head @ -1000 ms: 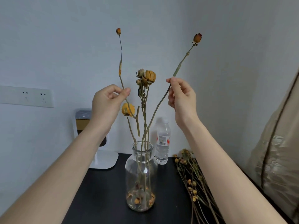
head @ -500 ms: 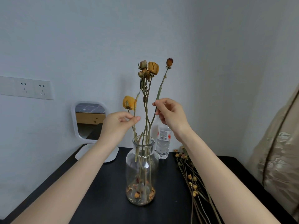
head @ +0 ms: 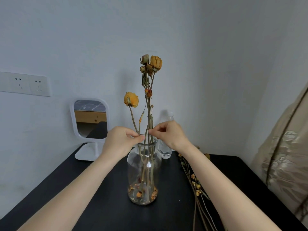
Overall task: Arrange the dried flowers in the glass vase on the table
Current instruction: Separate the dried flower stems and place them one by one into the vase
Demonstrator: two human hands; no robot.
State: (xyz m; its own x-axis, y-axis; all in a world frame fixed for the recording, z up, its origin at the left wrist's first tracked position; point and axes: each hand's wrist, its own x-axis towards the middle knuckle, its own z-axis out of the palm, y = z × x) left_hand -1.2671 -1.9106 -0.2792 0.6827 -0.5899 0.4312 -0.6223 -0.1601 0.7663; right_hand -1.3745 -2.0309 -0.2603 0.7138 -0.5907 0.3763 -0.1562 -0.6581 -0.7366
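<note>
A clear glass vase [head: 144, 165] stands in the middle of the black table [head: 103, 194], with loose petals at its bottom. Several dried flowers [head: 150, 64] rise from its neck; a yellow bloom [head: 131, 99] leans left and a small red bud [head: 148, 92] sits lower on the stems. My left hand [head: 120, 142] pinches a thin stem just above the vase's rim. My right hand [head: 170, 135] pinches another stem at the rim from the right side. More dried flower stems [head: 195, 182] lie on the table to the right, partly hidden by my right forearm.
A plastic water bottle [head: 165, 147] stands behind the vase near the wall. A white standing mirror [head: 90, 120] sits at the back left of the table. A wall socket [head: 25, 84] is on the left wall. Beige fabric [head: 286, 157] hangs at the right edge.
Both hands have come down from high above the vase to its rim, pushing the two long stems deeper in. The buds now sit among the other flowers.
</note>
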